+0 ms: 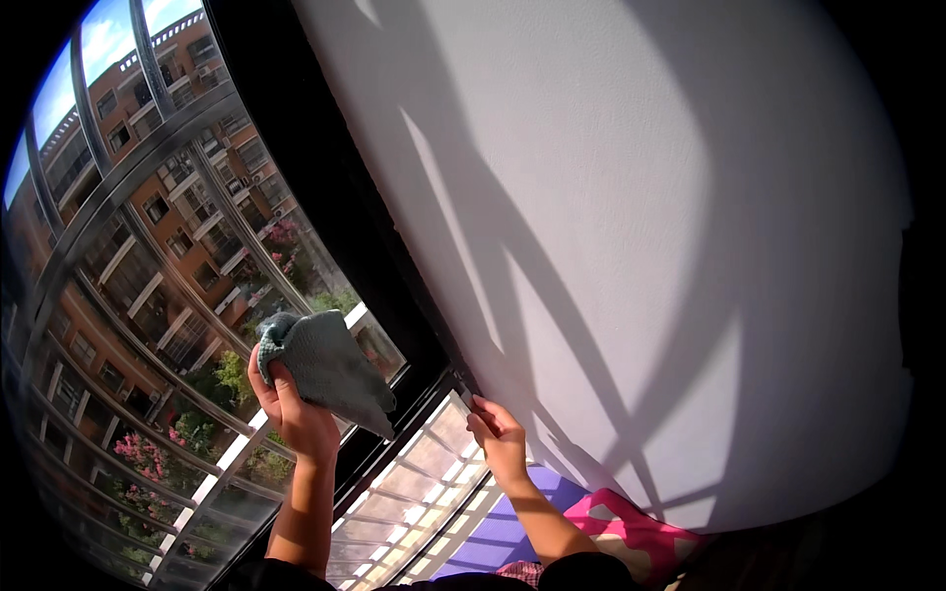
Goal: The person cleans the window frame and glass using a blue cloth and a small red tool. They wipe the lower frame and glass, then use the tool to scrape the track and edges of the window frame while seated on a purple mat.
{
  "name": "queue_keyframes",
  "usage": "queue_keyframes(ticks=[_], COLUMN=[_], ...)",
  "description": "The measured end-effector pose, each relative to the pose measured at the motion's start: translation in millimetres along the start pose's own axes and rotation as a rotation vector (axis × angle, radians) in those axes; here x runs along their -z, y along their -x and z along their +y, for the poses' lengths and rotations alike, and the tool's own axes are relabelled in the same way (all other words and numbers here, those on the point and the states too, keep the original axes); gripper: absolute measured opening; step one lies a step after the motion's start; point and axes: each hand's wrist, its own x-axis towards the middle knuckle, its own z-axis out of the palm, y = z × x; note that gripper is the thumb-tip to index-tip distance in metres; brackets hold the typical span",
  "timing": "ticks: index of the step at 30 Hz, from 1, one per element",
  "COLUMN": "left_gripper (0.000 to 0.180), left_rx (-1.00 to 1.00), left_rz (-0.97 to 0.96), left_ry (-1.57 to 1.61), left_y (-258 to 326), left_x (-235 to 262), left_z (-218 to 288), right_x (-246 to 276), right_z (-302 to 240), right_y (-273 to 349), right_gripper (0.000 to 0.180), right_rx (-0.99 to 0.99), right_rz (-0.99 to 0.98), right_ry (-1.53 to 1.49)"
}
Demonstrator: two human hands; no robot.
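Cloth: grey-green, textured and folded, bunched at its upper left end, the rest hanging in a loose flap (335, 369); it is up in front of the window's lower right part, its lower corner overlapping the black frame (340, 187) in view; whether it touches the glass, I cannot tell

Left hand: raised at the cloth's left end (296, 409), thumb on the near side and fingers curled behind; the grip is closed on the cloth

Right hand: right of the cloth and lower (501, 438), by the frame's bottom corner where it nears the wall; thumb and fingers are drawn close together, though I cannot tell whether the grip has hold of anything

Sill: pale, below the frame and between the forearms (414, 483), striped with sunlight and bar shadows

Below the right forearm: a purple surface (493, 542), with a pink and beige patterned piece beside it (616, 517)

Wall: white, filling the right side (601, 197), crossed by broad curved shadows

Beyond the window: metal bars (241, 222), pink-flowering shrubs (141, 453) and a brick building with balconies (182, 202), under blue sky with white cloud (108, 39)
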Motion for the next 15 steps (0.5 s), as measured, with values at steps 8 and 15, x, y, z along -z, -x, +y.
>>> queue_keyframes(ticks=[8, 15], left_gripper=[0.028, 0.031], left_rx=[-0.91, -1.06], left_rz=[-0.044, -0.626], left_ry=[-0.645, -0.993], left_y=[-119.5, -135.8], left_x=[-98.2, -85.9], left_z=[-22.0, -42.2], right_x=[33.7, 71.2], right_z=[-39.0, -65.9], right_y=[52.5, 69.5], right_gripper=[0.031, 0.03], right_rx=[-0.024, -0.053], right_rz=[-0.054, 0.084], right_ry=[0.036, 0.142])
